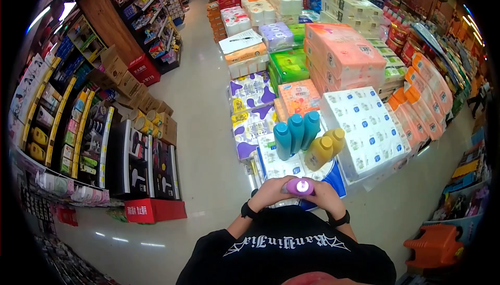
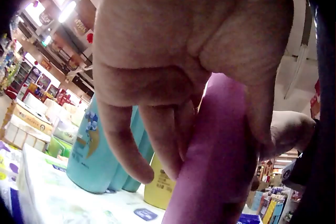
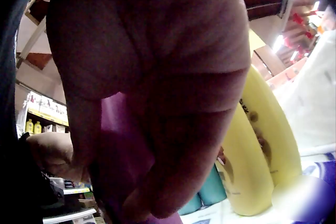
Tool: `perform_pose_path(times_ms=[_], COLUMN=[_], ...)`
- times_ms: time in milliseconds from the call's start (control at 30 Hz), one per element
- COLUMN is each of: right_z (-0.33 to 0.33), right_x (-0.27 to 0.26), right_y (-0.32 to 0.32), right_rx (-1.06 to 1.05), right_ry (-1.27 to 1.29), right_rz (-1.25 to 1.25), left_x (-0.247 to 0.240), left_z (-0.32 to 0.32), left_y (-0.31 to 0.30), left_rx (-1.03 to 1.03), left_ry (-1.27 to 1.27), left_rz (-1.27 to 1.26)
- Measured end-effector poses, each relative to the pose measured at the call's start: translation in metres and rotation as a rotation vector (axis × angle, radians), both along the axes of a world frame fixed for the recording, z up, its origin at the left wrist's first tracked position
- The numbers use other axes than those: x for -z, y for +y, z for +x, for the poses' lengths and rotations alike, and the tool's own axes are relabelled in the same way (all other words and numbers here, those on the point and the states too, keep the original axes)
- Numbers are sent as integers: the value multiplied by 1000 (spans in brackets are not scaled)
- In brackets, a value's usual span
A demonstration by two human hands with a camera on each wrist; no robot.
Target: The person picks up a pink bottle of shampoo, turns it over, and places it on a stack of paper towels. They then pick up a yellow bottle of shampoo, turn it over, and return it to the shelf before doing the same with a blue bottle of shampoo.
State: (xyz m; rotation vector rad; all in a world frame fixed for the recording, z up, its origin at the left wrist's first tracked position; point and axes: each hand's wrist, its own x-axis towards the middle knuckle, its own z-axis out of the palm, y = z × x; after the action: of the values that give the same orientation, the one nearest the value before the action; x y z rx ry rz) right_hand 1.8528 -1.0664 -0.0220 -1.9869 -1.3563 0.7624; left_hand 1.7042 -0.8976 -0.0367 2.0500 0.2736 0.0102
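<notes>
A purple bottle (image 1: 300, 186) stands upright close to the person's body in the head view, gripped from both sides. The left hand (image 1: 271, 191) curls round one side of it; in the left wrist view the thumb and fingers of that hand (image 2: 194, 50) lie along the purple bottle (image 2: 215, 155). Round the other side is the right hand (image 1: 325, 199), its fingers bent over the bottle (image 3: 123, 140) in the right wrist view. Beyond the hands, three teal bottles (image 1: 296, 133) and two yellow bottles (image 1: 319, 153) stand on a white tissue pack (image 1: 276, 166).
A tall white tissue pack (image 1: 364, 128) is right of the bottles, with pink packs (image 1: 344, 50) behind. Purple-and-white packs (image 1: 252, 95) stand on the left. Across the aisle (image 1: 200, 155) are shelves (image 1: 99, 144) and a red box (image 1: 151, 210).
</notes>
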Motion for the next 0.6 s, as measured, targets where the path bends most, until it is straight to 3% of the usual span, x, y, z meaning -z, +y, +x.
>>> perform_pose_path(times_ms=[200,300,433,467,567,600], right_z=[-2,-5,-1,-2,-5,-5], right_x=[1,7,58,67,60,57], right_y=[-2,-2,-4,-6,-7,-6], right_rx=[45,72,-15,9,65,63], right_ry=[67,82,-54,-35,-59,-116], right_rz=[56,69,126,39,143,77], left_x=[12,44,56,59,57,57], left_z=[-1,0,-8,-7,-6,-5], left_y=[-2,-6,-5,-4,-6,-7], left_rx=[-31,7,-72,-69,-103,-115], left_ry=[-62,307,71,24,-80,-142], left_rz=[0,339,187,175,172,157])
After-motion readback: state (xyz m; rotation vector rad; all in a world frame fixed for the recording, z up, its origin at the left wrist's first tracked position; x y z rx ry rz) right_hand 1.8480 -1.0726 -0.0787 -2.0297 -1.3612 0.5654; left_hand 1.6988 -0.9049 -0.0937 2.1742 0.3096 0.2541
